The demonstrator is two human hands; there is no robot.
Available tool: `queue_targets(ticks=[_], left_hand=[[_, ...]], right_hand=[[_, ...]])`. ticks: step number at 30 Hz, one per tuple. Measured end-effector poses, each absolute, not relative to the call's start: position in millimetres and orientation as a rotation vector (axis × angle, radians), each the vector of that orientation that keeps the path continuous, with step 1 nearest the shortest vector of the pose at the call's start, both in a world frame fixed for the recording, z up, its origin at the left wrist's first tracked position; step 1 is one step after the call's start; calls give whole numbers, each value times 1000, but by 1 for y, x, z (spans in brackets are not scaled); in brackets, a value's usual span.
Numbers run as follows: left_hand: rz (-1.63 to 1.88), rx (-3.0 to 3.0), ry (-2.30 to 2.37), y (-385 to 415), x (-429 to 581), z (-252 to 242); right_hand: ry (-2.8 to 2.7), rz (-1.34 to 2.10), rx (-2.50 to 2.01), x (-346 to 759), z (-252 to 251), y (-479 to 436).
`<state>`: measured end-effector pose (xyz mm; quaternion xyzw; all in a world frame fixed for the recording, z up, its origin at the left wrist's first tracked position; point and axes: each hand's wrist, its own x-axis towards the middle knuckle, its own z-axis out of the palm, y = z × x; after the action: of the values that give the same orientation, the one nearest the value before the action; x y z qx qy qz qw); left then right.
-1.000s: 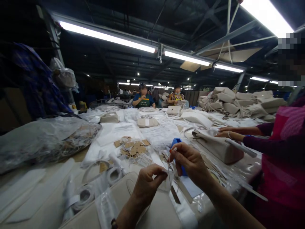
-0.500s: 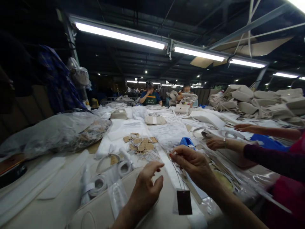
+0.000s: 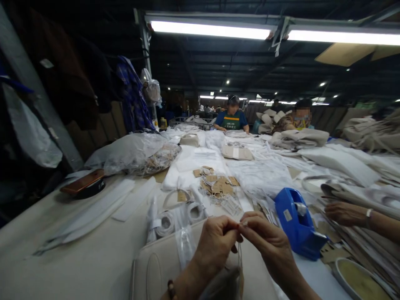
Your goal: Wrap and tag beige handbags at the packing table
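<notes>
My left hand (image 3: 215, 241) and my right hand (image 3: 265, 237) meet low in the middle, fingertips pinched together on a thin string (image 3: 240, 254). A small tag (image 3: 241, 283) dangles from that string below my fingers. Under my hands lies a beige bag (image 3: 162, 266) with a clear plastic strip across it. A blue tape dispenser (image 3: 295, 223) stands just right of my right hand. Brown paper tags (image 3: 218, 183) lie scattered a little beyond.
White tape rolls (image 3: 167, 221) sit left of my hands. A co-worker's hand (image 3: 342, 212) rests on papers at the right. A large plastic bag (image 3: 137, 154) lies at the left, a phone on a dark holder (image 3: 83, 187) nearer. Two people sit at the far end; beige bags are piled there.
The view has swung left. My two hands came together and both now pinch the string; the tag hangs lower, partly behind my left wrist. The co-worker's arms have slid to the right edge.
</notes>
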<state>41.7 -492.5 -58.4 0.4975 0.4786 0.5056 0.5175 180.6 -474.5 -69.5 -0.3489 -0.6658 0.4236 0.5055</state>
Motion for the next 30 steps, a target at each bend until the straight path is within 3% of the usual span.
queue_targets(ticks=[5,9,15,24,30], left_hand=[[1101,1121,1169,-479,28,-60],[1180,1089,1247,-472,18,-69],[1250,909,1286,-469,0,-81],[1262,773,1433,-469,-11,-90],[1228,632,1249,-469,-11,-93]], right_hand=[[-1409,1374,-824,163,-73,-458],[-1330,1430,-950,155,-88,-450],[-1224,1829,-940,140,-103,-457],[-1016,1870,-1050,126,-111,-454],[-1013,1840,-1093,119,-110,-445]])
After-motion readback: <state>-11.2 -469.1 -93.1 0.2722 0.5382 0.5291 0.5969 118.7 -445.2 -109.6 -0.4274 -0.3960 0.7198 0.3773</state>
